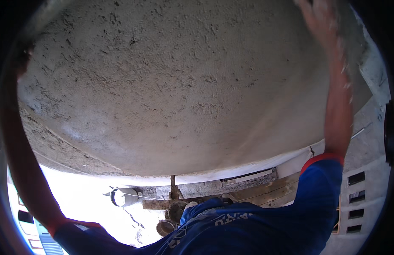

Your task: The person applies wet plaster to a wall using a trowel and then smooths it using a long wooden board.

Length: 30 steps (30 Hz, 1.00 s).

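A wide grey wall surface of fresh-looking plaster (197, 93) fills the space before me, rough and pitted at the upper left, smoother lower down and to the right. Both arms are raised against it. My left hand (24, 63) is at the far left edge, dark and partly cut off by the rim, so its fingers do not show clearly. Close above it runs a pale, blurred long edge (46, 16); whether the hand touches it cannot be told. My right hand (320, 19) reaches to the top right, smeared by motion, its fingertips partly beyond the picture.
Below me are wooden planks (265, 191), with an upright wooden post (173, 187) beside them. A pale bucket (125, 197) and a round container (165, 228) stand lower down on bright ground. At right is a block wall with square openings (356, 178).
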Motion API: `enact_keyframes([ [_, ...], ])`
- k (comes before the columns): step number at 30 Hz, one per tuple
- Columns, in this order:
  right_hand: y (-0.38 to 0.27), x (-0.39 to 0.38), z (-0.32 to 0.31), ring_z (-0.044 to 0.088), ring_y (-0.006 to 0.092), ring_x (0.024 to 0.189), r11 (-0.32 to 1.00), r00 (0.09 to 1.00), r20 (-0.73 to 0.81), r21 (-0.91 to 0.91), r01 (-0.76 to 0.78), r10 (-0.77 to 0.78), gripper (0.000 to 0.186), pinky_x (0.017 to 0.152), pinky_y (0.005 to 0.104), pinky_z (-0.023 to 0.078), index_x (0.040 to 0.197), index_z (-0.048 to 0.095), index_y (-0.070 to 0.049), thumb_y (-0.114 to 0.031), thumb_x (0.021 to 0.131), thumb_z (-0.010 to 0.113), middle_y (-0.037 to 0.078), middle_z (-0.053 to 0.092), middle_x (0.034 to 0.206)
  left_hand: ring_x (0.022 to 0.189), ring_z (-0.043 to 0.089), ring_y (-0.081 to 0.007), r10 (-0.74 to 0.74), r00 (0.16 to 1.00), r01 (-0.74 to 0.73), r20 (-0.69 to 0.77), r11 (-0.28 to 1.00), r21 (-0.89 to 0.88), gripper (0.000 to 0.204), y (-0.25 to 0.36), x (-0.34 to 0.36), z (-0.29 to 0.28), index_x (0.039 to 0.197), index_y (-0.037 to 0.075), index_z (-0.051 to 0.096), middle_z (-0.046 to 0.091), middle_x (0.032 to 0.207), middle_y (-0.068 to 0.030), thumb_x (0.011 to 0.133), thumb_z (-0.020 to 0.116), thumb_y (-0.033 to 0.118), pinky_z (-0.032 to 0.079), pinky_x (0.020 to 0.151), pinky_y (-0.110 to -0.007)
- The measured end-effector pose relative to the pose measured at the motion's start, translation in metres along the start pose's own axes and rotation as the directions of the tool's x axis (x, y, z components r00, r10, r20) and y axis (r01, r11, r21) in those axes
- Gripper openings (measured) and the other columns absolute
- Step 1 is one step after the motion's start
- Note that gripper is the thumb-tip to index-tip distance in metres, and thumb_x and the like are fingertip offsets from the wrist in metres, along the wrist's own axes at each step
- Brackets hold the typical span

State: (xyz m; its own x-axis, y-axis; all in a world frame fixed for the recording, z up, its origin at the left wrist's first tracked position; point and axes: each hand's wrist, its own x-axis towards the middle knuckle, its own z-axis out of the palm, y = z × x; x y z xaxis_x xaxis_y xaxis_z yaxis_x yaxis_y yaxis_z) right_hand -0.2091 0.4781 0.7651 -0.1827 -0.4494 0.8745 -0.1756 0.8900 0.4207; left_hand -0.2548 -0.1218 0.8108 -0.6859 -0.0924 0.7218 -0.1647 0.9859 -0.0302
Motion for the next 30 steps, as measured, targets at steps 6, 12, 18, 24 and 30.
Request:
enact_keyframes([
  [6,-0.049,-0.162,0.046,0.045,0.0289,0.107,0.994,0.984,0.175,0.096,-0.055,0.038,0.047,0.094,0.0487,0.028,0.122,0.052,-0.024,-0.025,0.076,0.063,0.009,0.048,0.12,0.054,0.05,-0.0125,-0.503,0.802,0.452,0.322,0.159,-0.878,0.032,0.101,-0.166,0.083,0.098,0.0,0.053,0.052,0.067,-0.0059,0.086,0.048,0.029,0.045,0.047,-0.027],
  [12,-0.127,-0.312,0.083,0.042,0.0262,0.106,0.98,0.981,0.195,0.195,-0.043,0.004,0.038,0.09,0.0471,0.03,0.111,0.059,-0.029,-0.021,0.074,0.065,0.006,0.046,0.113,0.04,0.045,-0.0152,-0.605,0.516,0.607,0.606,-0.241,-0.757,0.04,0.13,-0.318,0.194,0.091,0.002,0.054,0.046,0.051,-0.0052,0.084,0.048,0.041,0.043,0.037,-0.031],
  [18,-0.181,-0.443,0.118,0.039,0.0313,0.107,0.951,0.967,0.253,0.303,-0.069,-0.01,0.039,0.092,0.0529,0.028,0.109,0.059,-0.024,-0.013,0.072,0.065,0.01,0.044,0.116,0.042,0.048,-0.0177,-0.666,0.364,0.568,0.651,-0.395,-0.722,0.041,0.158,-0.433,0.297,0.091,0.004,0.046,0.051,0.062,-0.0095,0.078,0.056,0.042,0.043,0.036,-0.031],
  [24,-0.16,-0.383,0.105,0.043,0.0271,0.101,0.977,0.991,0.129,0.203,-0.064,0.038,0.04,0.089,0.0497,0.032,0.112,0.057,-0.028,-0.016,0.075,0.064,0.008,0.046,0.112,0.048,0.048,-0.0189,-0.644,0.474,0.494,0.6,-0.37,-0.787,0.042,0.147,-0.387,0.258,0.094,0.001,0.043,0.05,0.071,-0.0108,0.078,0.056,0.038,0.04,0.038,-0.034],
  [30,-0.087,-0.215,0.062,0.046,0.0245,0.102,0.996,0.995,0.058,0.038,-0.079,0.077,0.045,0.096,0.0518,0.028,0.12,0.053,-0.03,-0.018,0.077,0.063,0.009,0.049,0.114,0.051,0.051,-0.0188,-0.603,0.664,0.399,0.442,-0.214,-0.892,0.039,0.134,-0.243,0.128,0.091,0.0,0.051,0.054,0.073,-0.0125,0.081,0.051,0.038,0.044,0.043,-0.033],
])
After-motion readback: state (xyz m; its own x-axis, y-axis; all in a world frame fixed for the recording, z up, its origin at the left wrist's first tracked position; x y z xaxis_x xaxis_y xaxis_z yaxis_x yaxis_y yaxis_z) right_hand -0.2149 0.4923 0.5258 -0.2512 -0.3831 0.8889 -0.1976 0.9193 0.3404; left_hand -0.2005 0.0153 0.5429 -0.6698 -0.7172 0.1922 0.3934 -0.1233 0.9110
